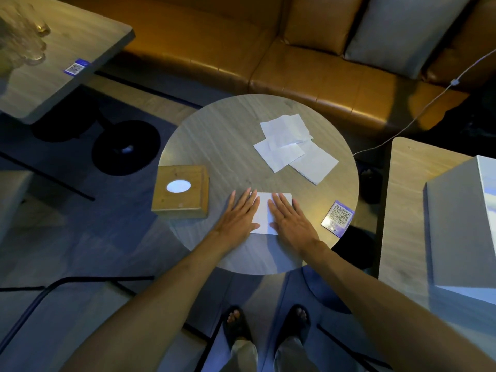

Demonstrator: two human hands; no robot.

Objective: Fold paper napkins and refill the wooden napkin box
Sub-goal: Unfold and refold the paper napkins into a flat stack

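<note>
A white paper napkin (264, 214) lies flat near the front edge of the round wooden table (222, 135). My left hand (240, 216) presses on its left side with straight fingers. My right hand (288, 217) presses flat on its right side. The wooden napkin box (180, 191) stands at the table's left edge, just left of my left hand, with white paper showing in its oval top opening. A loose pile of unfolded white napkins (294, 147) lies overlapping at the table's back right.
A QR code card (338, 215) lies at the table's right edge. A brown leather sofa (268, 49) with a grey cushion (408, 30) runs behind. Other tables stand at left (67, 49) and right (405, 210), the right one bearing a grey box (461, 226). A white cable (418, 111) hangs at right.
</note>
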